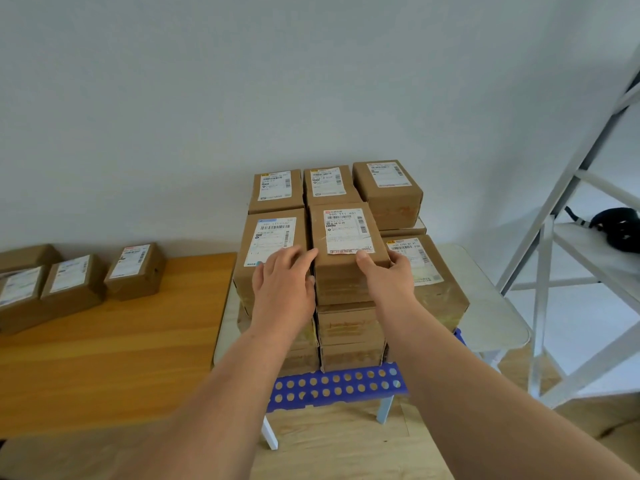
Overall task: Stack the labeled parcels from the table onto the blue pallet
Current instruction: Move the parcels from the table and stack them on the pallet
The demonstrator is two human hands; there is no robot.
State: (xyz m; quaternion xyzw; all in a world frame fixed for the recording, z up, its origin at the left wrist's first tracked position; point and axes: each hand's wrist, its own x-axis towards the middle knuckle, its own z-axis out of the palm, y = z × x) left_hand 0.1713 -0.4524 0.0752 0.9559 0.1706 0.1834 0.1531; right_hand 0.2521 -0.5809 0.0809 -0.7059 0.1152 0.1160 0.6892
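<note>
The wooden tabletop (114,341) lies to the person's left, and three labeled parcels (74,282) sit in view along its far edge, well apart from the stack; the leftmost is cut by the frame, and a fourth box top shows behind it, so more may be hidden. The blue pallet (337,384), a perforated platform on white legs, stands straight ahead, its near edge showing under the load.

On the stack, seven parcel tops are visible: three in the back row, two in the front at the same height, one lower at the right, and a sliver between. Lower layers show only their fronts.

The front middle parcel (346,251) lies with its long axis running away from the person, label up. The left hand (284,282) rests open against its left side and over the neighbouring box, fingers straight. The right hand (388,275) holds its right near corner, thumb on top, fingers curled round the side. Both hands are equally near; I judge the parcel is being squared into place, so the next reach goes left.
</note>
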